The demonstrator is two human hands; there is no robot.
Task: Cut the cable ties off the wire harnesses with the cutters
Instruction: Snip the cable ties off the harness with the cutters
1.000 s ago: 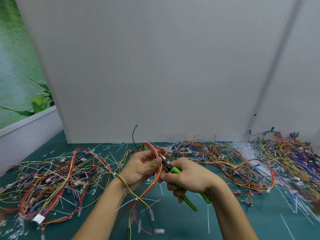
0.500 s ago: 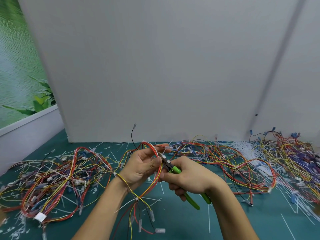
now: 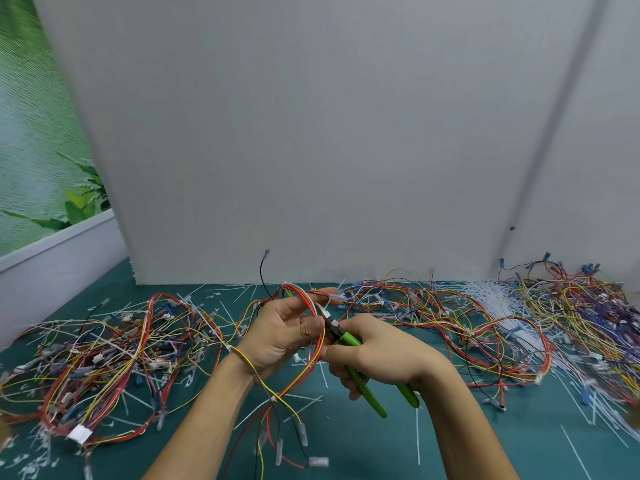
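while the left hand (image 3: 280, 336) is curling its fingers and thumb round a looped bundle of thin red, yellow and white insulated wires (image 3: 300, 292), holding it up off the teal cutting mat (image 3: 519, 431), the right hand (image 3: 381, 355) is gripping the green-handled steel cutters (image 3: 348, 340), with the handles spreading apart below the palm and the short pointed nose reaching into the loop just beside the left thumb. the step in hand is looking like the nosing-in before a snip; the tie being aimed at is too small to make out, though a small white stub (image 3: 335, 297) is showing by the left fingertips. the next move is probably calling for seating only the stiff plastic strap between the blades, clear of the soft wire jackets, then squeezing. limp, springy wire harnesses (image 3: 104, 351) are lying tangled left of the left hand and beyond the right hand, among straight white tie offcuts (image 3: 491, 299).
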